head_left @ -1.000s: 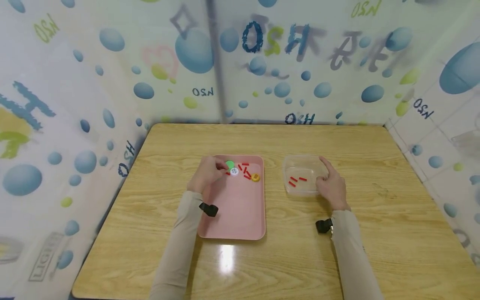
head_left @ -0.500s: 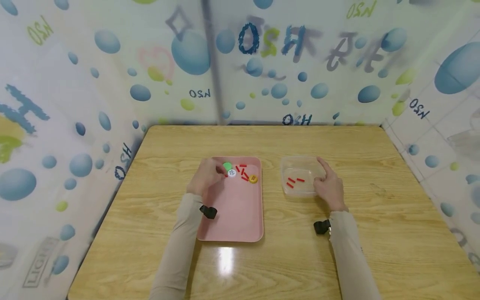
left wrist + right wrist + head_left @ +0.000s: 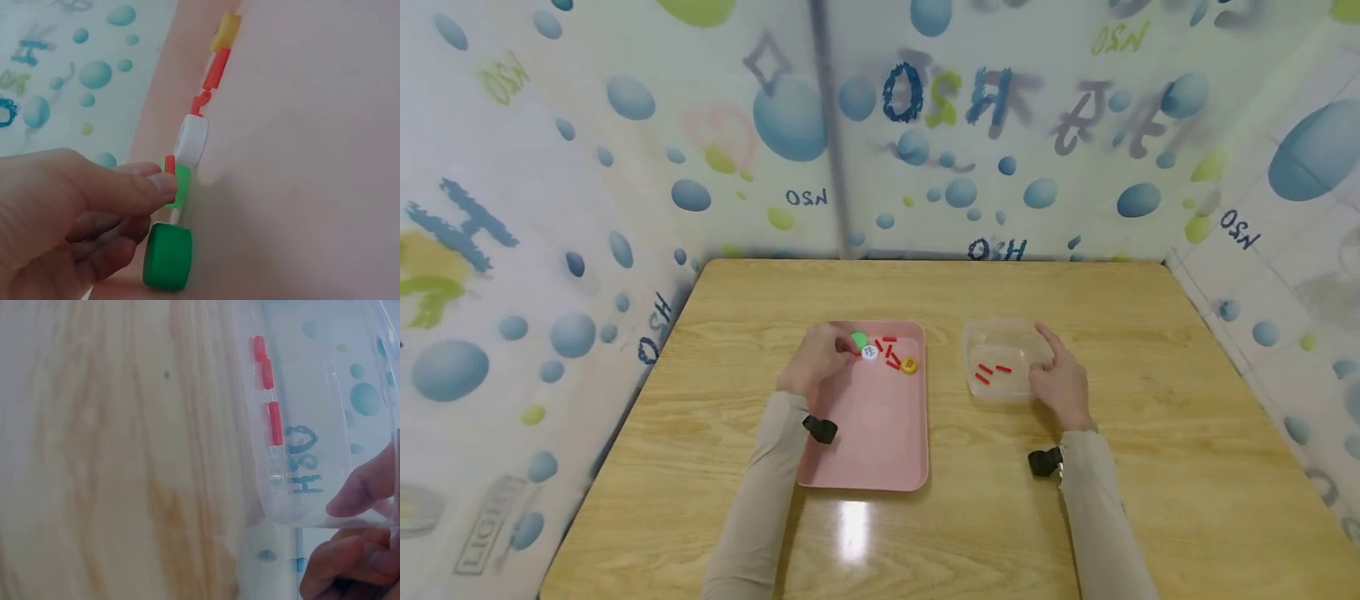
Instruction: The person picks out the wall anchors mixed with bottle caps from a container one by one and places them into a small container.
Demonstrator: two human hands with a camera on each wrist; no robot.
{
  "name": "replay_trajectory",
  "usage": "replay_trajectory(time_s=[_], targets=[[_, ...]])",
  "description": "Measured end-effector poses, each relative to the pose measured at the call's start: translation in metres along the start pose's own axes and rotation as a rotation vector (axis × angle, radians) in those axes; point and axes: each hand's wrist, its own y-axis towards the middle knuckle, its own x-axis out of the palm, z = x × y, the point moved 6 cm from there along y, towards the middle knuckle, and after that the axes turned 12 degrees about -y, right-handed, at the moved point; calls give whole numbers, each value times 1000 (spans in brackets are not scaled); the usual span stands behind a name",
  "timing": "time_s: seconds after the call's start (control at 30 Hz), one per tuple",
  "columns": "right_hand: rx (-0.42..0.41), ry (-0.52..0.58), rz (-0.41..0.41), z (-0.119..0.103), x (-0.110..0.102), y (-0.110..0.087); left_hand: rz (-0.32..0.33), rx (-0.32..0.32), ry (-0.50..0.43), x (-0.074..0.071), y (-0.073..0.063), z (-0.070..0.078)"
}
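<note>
My left hand (image 3: pixel 822 357) is over the far left corner of the pink tray (image 3: pixel 872 442). Its thumb and index finger pinch a small red stick (image 3: pixel 170 165). Close by in the tray are a light green disc (image 3: pixel 859 339), a white disc with a marking (image 3: pixel 869 352) and, in the left wrist view, a dark green round piece (image 3: pixel 169 256). Several other red sticks (image 3: pixel 889 352) and a yellow disc (image 3: pixel 909 365) lie to their right. My right hand (image 3: pixel 1063 383) grips the near right side of a clear plastic box (image 3: pixel 976 337), index finger stretched along the rim.
Three red sticks (image 3: pixel 985 369) lie inside the clear box. Both containers stand on a wooden table (image 3: pixel 940 533), with a gap between them. A printed curtain (image 3: pixel 895 167) borders the table's far edge and sides.
The camera view shifts slightly. My left fingers stay around the red stick near the green and white discs, and my right hand stays on the box.
</note>
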Motion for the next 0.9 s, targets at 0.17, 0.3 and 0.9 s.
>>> replay_trajectory(time_s=[0.17,0.3,0.9], targets=[[-14,8,19,3,2,0,7,-5,-73,-3,-2,-1],[-28,20,13,-2,6,4,22,3,-122,-11,-6,-2],[-9,10,-15,5,1,-1,20,128,-206,-2,-7,5]])
